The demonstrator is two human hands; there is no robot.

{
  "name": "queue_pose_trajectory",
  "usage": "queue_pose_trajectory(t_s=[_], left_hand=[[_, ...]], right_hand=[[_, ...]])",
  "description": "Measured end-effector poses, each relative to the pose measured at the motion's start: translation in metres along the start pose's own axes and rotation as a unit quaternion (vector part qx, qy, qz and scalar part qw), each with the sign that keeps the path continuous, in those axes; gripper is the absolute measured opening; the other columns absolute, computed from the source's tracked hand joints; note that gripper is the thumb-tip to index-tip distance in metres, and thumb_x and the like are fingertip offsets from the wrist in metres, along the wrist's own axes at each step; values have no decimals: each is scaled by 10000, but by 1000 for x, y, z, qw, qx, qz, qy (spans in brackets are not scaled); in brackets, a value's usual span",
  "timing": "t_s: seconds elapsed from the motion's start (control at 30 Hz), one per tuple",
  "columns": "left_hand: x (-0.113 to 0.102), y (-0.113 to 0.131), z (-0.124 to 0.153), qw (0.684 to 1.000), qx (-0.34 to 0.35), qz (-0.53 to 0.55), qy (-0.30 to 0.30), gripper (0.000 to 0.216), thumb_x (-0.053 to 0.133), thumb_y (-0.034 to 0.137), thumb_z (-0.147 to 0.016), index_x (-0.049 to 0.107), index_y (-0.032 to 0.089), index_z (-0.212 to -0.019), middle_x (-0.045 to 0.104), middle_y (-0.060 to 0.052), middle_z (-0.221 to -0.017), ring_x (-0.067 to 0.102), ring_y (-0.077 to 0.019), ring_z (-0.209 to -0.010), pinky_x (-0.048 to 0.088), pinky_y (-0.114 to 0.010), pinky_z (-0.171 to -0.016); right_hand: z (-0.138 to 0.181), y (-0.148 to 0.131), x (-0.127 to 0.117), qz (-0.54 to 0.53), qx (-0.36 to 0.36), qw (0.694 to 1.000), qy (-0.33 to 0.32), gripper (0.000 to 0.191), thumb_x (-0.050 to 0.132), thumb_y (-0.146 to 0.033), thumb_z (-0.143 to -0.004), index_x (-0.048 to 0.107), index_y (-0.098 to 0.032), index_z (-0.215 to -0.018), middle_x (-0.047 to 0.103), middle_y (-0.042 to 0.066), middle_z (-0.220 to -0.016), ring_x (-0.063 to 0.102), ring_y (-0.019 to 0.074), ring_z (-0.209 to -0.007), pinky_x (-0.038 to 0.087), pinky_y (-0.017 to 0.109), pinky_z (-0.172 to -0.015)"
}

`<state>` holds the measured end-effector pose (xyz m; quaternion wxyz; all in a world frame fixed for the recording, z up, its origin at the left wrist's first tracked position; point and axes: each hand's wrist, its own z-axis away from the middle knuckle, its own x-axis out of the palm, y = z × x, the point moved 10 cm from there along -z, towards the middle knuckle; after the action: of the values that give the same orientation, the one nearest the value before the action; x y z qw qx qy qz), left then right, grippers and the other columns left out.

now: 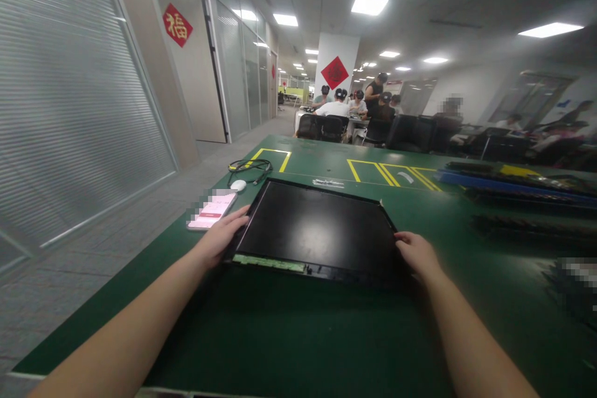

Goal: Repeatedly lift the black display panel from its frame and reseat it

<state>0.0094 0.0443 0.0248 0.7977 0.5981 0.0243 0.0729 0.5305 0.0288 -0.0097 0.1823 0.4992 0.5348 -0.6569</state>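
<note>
A black laptop display panel (317, 224) with a green circuit strip (270, 263) along its near edge is held by its two sides over the green table (280, 336). My left hand (224, 236) grips the left edge, with its fingers partly hidden by the panel. At the right edge my right hand (417, 254) is closed on the frame, thumb and finger at the rim. Whether the panel rests on the tabletop or hangs just above it, I cannot tell.
Left of the panel lie a phone (211, 211), a white mouse-like object (238, 185) and a coiled black cable (249, 168). Dark panels and a blue tray (489, 179) sit on the right. Yellow tape (373, 165) marks the far side. People (333, 109) sit beyond.
</note>
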Motion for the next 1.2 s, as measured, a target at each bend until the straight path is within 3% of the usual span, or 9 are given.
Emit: queue_pose_trajectory(t_s=[0.4,0.63,1.2], left_hand=[[2,-19,-10,996,-38,75,9,521,566,117,-902,548,212,-1414,741,-22,-620,647,-159,-422,505,-223,-394],[6,-23,-17,995,-27,98,-23,559,538,102,-910,490,242,-1449,766,-24,-702,689,-159,-494,542,-232,-453],[11,-31,-23,989,-33,122,-72,747,717,106,-814,412,244,-1481,789,-51,-812,726,-181,-540,588,-263,-524]], right_hand=[[-2,1,4,-11,-24,999,20,351,535,-283,-778,731,-214,-1061,723,72,-1059,668,228,-953,497,312,-771],[-1,-2,6,-2,-32,999,26,379,527,-281,-781,717,-218,-1103,702,77,-1071,653,218,-953,479,305,-761],[-2,0,0,-39,-17,998,40,401,535,-306,-756,704,-201,-1104,702,73,-948,646,207,-811,464,292,-655]])
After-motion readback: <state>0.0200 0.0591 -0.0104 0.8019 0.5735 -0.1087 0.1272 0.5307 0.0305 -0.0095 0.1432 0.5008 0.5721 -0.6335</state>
